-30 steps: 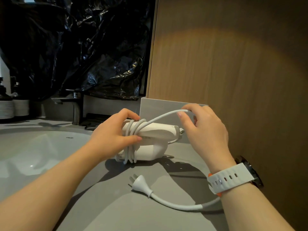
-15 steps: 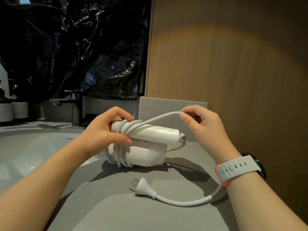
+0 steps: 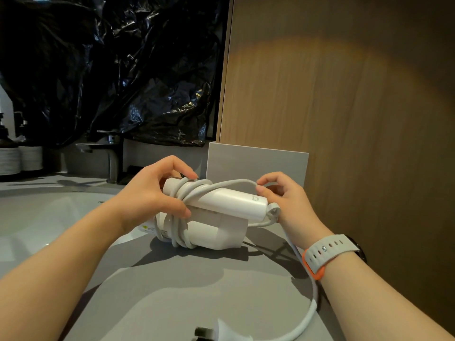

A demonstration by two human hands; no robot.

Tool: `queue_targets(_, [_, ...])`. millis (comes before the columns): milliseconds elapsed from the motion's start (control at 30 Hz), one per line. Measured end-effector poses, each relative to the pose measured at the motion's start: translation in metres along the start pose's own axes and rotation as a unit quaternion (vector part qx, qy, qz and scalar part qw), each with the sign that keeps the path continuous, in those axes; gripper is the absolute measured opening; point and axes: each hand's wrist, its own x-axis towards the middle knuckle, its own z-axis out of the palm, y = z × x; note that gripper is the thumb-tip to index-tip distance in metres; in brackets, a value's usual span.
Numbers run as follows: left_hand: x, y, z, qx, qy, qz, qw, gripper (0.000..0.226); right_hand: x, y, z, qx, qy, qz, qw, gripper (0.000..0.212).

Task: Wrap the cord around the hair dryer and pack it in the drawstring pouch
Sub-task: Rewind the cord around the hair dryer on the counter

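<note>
A white folded hair dryer [image 3: 221,217] rests on the grey countertop [image 3: 172,291]. My left hand [image 3: 150,195] grips its left end, thumb pressing on several turns of white cord [image 3: 187,193] looped around the body. At the dryer's right end my right hand [image 3: 285,198] pinches a raised stretch of that cord. From there the cord runs down past my wrist and curves along the counter to the plug [image 3: 216,334] at the bottom edge. No drawstring pouch is in view.
A white basin [image 3: 37,217] lies to the left with a dark metal faucet [image 3: 110,153] behind it. Bottles [image 3: 14,153] stand at the far left. A grey upright panel [image 3: 258,163] and a wooden wall [image 3: 344,119] close off the right. Black plastic sheeting [image 3: 110,70] hangs behind.
My right hand has carried the pinched cord down toward the dryer's right end. The view has shifted, so the plug now sits at the bottom edge.
</note>
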Motion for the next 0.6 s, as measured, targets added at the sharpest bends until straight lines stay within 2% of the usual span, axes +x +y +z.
queue_targets(133, [-0.001,0.000,-0.001,-0.009,0.017,0.004,1.000,0.049,0.000,0.000,0.000,0.046,-0.033,0.047,0.997,0.019])
queue_targets(267, [-0.004,0.002,0.000,-0.069,0.023,-0.020,0.997,0.044,0.004,-0.002,0.005,-0.003,-0.035,0.088,0.996,0.022])
queue_targets(367, [-0.002,0.000,0.002,-0.103,0.047,-0.037,0.993,0.043,0.003,0.000,0.007,-0.001,-0.065,0.045,0.997,0.013])
queue_targets(467, [0.001,-0.004,0.000,-0.146,0.089,-0.057,0.984,0.046,-0.001,0.001,0.007,0.018,-0.084,0.041,0.995,0.017])
queue_targets(600, [0.003,-0.007,0.003,-0.196,0.116,-0.091,0.969,0.050,-0.002,-0.001,0.014,-0.032,-0.079,0.050,0.995,0.028])
